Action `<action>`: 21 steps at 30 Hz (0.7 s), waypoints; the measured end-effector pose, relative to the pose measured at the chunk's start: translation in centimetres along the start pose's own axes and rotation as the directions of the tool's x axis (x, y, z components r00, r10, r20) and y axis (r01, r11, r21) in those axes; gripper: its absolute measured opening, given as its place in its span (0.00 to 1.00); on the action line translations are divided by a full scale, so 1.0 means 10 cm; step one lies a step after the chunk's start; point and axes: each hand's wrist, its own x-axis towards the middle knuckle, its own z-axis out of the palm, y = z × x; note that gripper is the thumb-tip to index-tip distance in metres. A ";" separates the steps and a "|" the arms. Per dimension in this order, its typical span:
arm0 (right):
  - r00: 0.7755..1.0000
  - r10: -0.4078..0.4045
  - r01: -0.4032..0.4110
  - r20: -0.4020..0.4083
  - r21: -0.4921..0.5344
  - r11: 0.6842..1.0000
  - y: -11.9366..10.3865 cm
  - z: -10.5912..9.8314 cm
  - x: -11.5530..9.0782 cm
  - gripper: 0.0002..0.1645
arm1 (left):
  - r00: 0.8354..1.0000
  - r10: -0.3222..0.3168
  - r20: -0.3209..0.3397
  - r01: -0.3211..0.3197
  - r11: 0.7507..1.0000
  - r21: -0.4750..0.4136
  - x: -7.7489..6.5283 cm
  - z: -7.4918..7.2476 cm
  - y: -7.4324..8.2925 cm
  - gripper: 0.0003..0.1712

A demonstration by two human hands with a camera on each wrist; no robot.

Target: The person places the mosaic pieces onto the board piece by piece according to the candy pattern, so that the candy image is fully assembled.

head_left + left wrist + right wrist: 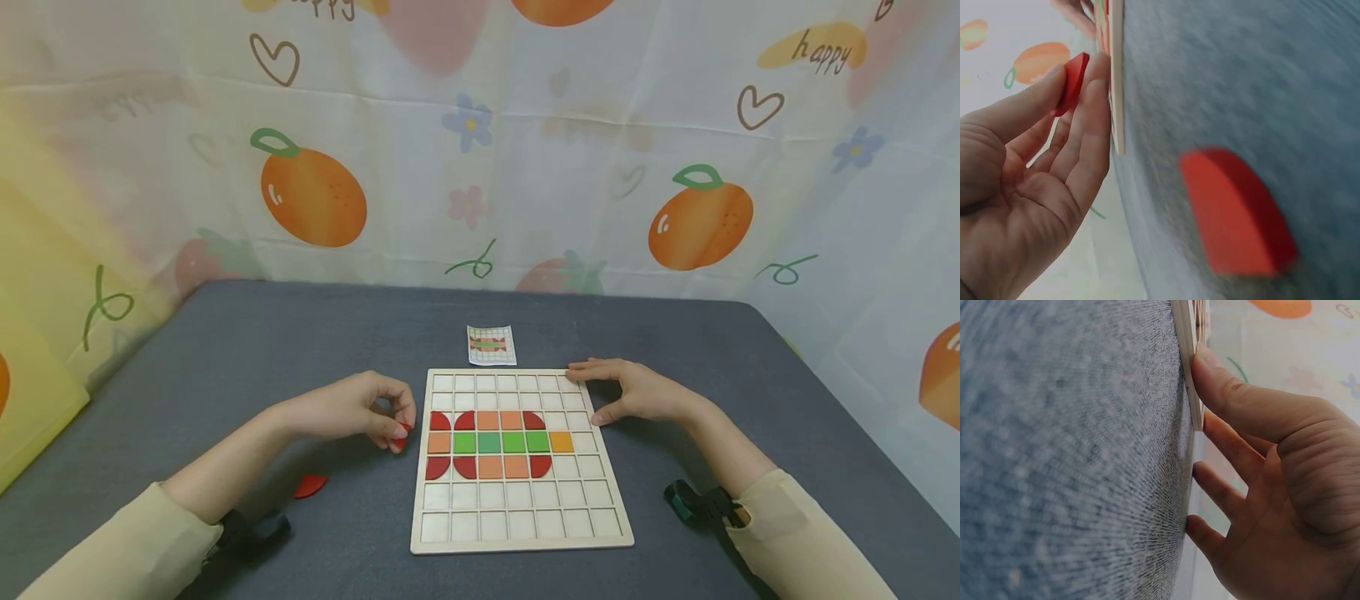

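Thumb and fingertips of my left hand (pixel 375 408) pinch a small red quarter-circle tile (pixel 1073 87) just left of the wooden grid board (pixel 525 549). Another red tile (pixel 310 486) with a curved edge lies on the table, below the left forearm. On the board, dark red curved pieces, peach squares (pixel 487 420), green squares (pixel 513 442) and one orange square (pixel 561 442) fill part of three rows. My right hand (pixel 637 393) rests at the board's upper right corner, thumb against the side edge and fingers spread along the top.
A small printed card (pixel 491 354) with a coloured grid pattern lies just behind the board. The dark grey table (pixel 225 358) reaches back to a fruit-print curtain (pixel 525 183). Dark bands with devices (pixel 701 504) sit on both wrists.
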 end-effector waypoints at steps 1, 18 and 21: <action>1.000 0.001 -0.001 0.000 0.001 1.000 0.00 0.00 0.00 0.46 | 1.000 0.001 -0.013 -0.001 1.000 0.005 0.02 0.01 0.02 0.05; 1.000 0.002 -0.002 -0.001 0.002 1.000 0.01 0.00 0.00 0.46 | 0.989 0.091 -0.117 -0.075 0.989 0.130 0.37 0.21 0.33 0.09; 1.000 0.004 -0.004 -0.002 -0.001 1.000 0.01 0.00 -0.01 0.46 | 0.982 0.082 -0.171 -0.063 0.992 0.111 0.44 0.26 0.37 0.12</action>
